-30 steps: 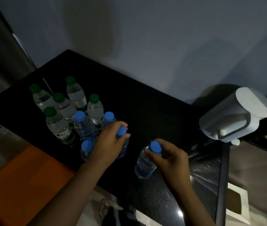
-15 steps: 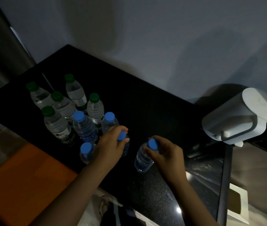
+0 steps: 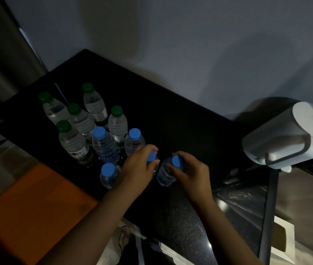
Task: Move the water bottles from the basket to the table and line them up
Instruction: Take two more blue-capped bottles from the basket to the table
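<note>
Several clear water bottles stand on the black table [image 3: 180, 119]. Green-capped bottles [image 3: 94, 104] fill the back left of the group, blue-capped bottles [image 3: 104, 146] the front. My left hand [image 3: 138, 167] grips the neck of a blue-capped bottle [image 3: 151, 156], which it mostly hides. My right hand [image 3: 192, 173] grips another blue-capped bottle [image 3: 168, 172] by the neck, right beside the left one. Both stand on the table. Another blue-capped bottle [image 3: 108, 175] stands just left of my left wrist. No basket is in view.
A white appliance with a handle [image 3: 289, 136] sits at the table's right end. An orange surface [image 3: 29, 207] lies below the table's front left edge. A white box [image 3: 283, 241] sits low at the right. A grey wall rises behind the table.
My right hand has slid its blue-capped bottle left until it stands beside the bottle under my left hand. The left hand kept its hold and hardly moved.
</note>
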`<state>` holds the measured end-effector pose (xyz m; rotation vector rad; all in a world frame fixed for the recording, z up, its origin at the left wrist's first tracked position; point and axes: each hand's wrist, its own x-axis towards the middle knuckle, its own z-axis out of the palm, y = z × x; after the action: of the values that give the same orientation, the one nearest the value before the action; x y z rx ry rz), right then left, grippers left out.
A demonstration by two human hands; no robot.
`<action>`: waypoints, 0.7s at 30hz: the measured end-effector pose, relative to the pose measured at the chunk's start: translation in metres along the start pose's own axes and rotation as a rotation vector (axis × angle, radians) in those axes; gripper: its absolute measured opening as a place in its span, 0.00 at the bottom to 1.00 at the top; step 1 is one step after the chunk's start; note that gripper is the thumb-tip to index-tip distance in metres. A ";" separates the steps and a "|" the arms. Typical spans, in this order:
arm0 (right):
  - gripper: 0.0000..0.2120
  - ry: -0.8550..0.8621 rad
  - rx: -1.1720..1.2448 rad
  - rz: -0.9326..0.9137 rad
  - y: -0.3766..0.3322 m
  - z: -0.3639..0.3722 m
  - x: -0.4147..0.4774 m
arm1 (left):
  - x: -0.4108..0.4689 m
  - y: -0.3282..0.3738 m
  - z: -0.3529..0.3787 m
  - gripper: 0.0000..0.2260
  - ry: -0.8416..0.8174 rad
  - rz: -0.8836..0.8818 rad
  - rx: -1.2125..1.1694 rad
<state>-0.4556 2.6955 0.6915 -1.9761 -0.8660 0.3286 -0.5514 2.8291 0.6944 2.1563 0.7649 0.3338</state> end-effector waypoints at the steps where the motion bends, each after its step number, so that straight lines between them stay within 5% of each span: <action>1: 0.15 0.000 -0.006 0.000 0.001 0.000 0.000 | 0.000 0.000 0.000 0.11 -0.002 -0.002 0.002; 16: 0.25 -0.083 -0.282 0.007 -0.004 0.000 -0.003 | 0.000 0.003 -0.005 0.11 -0.033 0.017 0.012; 21: 0.17 -0.174 -0.537 0.093 -0.003 -0.021 -0.011 | 0.002 0.004 -0.008 0.11 -0.051 0.022 0.008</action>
<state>-0.4536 2.6751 0.7045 -2.5176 -1.0541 0.3513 -0.5523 2.8336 0.7025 2.1735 0.7149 0.2864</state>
